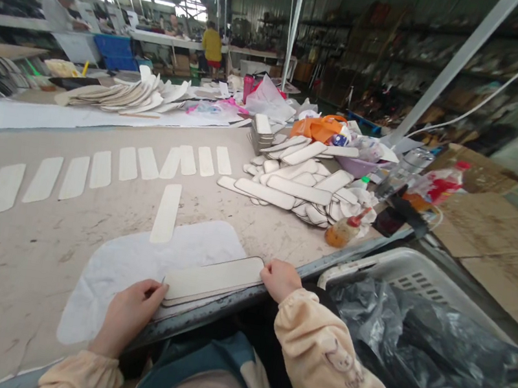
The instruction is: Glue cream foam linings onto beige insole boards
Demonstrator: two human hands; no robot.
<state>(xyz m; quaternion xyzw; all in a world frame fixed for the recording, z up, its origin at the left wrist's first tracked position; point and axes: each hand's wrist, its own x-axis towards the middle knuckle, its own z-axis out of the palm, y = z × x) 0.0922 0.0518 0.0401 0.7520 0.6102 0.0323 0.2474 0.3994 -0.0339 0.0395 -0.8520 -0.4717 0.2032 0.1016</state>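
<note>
A long off-white strip with rounded corners and a dark edge [216,280] lies at the table's near edge, with another layer showing beneath it. My left hand [135,309] pinches its left end between thumb and fingers. At the opposite end, my right hand [279,278] is closed on the corner. Under the strip spreads a white rounded sheet [94,289]. One pale strip [166,213] lies partly over the sheet's far edge. Farther back, several similar pale strips [101,170] lie in a slanting row across the table.
A heap of dark-edged strips [297,187] sits at the back right. Beside it stands a bottle with amber liquid and a red nozzle [346,229]. A white plastic basket [375,268] with black plastic bags adjoins the table's right edge. Curved pale pieces [130,95] are stacked behind.
</note>
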